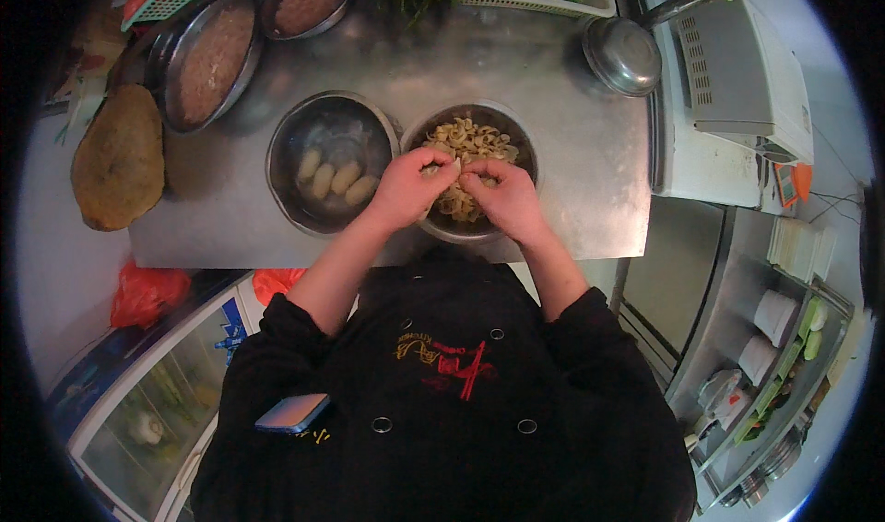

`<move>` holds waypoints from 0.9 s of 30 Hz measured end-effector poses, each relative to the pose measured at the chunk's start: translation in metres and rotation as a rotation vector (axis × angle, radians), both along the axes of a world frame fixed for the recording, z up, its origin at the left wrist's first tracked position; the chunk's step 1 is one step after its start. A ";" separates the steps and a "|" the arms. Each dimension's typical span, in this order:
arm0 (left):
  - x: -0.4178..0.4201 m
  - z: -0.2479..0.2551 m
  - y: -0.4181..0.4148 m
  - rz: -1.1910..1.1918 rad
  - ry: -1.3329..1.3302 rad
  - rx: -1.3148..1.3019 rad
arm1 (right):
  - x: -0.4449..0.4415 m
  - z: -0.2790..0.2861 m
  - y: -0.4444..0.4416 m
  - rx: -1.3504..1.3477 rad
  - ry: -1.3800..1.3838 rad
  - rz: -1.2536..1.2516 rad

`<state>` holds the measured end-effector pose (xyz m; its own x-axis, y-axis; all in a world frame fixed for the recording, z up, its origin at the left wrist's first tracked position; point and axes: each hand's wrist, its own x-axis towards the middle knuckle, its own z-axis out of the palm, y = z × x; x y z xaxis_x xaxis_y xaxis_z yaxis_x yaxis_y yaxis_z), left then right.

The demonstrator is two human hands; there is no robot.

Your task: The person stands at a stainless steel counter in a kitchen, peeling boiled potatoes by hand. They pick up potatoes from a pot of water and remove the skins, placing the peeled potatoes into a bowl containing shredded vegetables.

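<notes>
Both my hands meet above a steel bowl (464, 237) of pale, curled food pieces (477, 134). My left hand (404, 186) pinches a small pale food piece between thumb and fingers. Right beside it, the bent fingertips of my right hand (511, 197) press together at that same piece, which they partly hide. To the left, almost touching, stands a second steel bowl (332, 117). Several pale oval pieces (323, 179) lie in its bottom; their exact kind is unclear.
Two steel bowls of pinkish food, one larger (216, 65) and one smaller (312, 2), stand back left beside a round wooden chopping block (119, 159). A basket (532, 2) of long green leaves sits at the back. An upturned steel bowl (626, 55) lies near the table's (594, 176) right edge.
</notes>
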<state>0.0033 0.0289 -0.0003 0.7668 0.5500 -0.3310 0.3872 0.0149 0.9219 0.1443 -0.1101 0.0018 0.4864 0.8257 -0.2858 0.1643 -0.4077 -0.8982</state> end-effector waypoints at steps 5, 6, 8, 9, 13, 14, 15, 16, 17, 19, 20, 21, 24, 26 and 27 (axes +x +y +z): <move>-0.010 -0.019 0.007 0.317 -0.262 -0.890 | 0.006 0.008 0.000 -0.182 -0.123 -0.063; -0.010 -0.019 0.005 0.287 -0.269 -0.878 | 0.010 0.012 0.000 -0.266 -0.163 -0.005; -0.012 -0.018 0.000 0.229 -0.283 -0.851 | 0.008 0.003 -0.005 -0.193 -0.114 -0.042; -0.010 -0.016 -0.003 0.210 -0.326 -0.816 | 0.007 0.002 -0.007 -0.158 -0.089 -0.058; 0.002 0.001 -0.013 0.128 -0.367 -0.592 | -0.008 -0.003 -0.001 -0.076 0.317 -0.062; 0.006 0.005 -0.016 0.106 -0.345 -0.516 | -0.015 -0.012 -0.003 -0.052 0.298 -0.068; 0.008 0.005 -0.019 0.131 -0.385 -0.517 | -0.020 -0.011 -0.001 -0.026 0.280 -0.067; 0.009 0.002 -0.022 0.156 -0.425 -0.518 | -0.022 -0.008 -0.001 -0.021 0.272 -0.075; 0.009 0.002 -0.024 0.180 -0.465 -0.519 | -0.021 -0.004 -0.004 -0.021 0.311 -0.108; 0.008 0.008 -0.027 0.204 -0.298 -0.401 | -0.018 0.021 -0.006 -0.020 0.385 -0.177; 0.007 0.012 -0.028 0.217 -0.215 -0.342 | -0.017 0.015 -0.009 0.042 0.252 -0.183; 0.006 0.018 -0.028 0.211 -0.139 -0.355 | -0.015 0.012 -0.010 0.105 0.118 -0.191; 0.005 0.031 -0.031 0.243 -0.106 -0.515 | -0.011 0.026 -0.020 0.237 0.318 -0.244; 0.006 0.035 -0.037 0.322 -0.349 -0.781 | -0.009 0.028 -0.024 0.321 0.285 -0.237; 0.006 0.038 -0.040 0.329 -0.339 -0.785 | -0.006 0.022 -0.024 0.371 0.081 -0.214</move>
